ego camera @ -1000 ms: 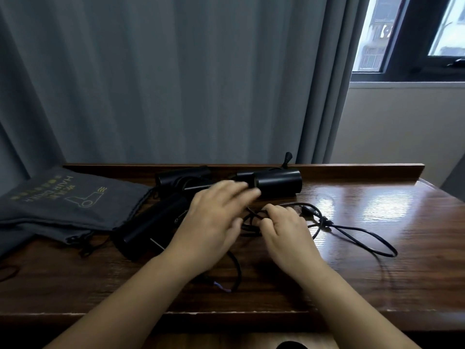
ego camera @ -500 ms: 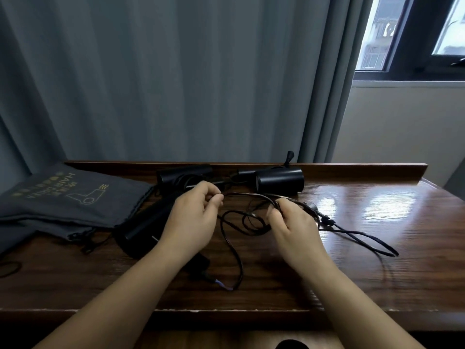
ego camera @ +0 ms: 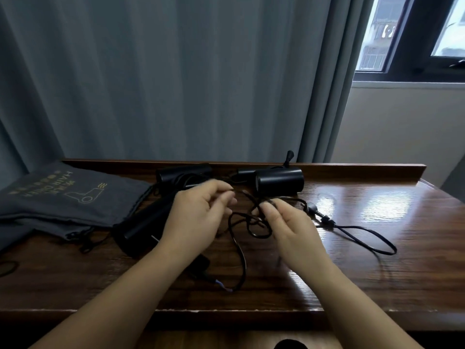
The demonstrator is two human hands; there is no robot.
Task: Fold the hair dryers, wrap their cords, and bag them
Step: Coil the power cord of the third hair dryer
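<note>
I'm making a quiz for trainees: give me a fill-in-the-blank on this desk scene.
1. Both hands, left and right, pinch a black ____.
2. The grey bag lies at the desk's ____ end.
3. Behind the desk hangs a grey ____.

Missing: cord; left; curtain

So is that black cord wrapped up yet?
No. The thin black cord sprawls in loose loops over the wooden table, pinched by both hands.
</note>
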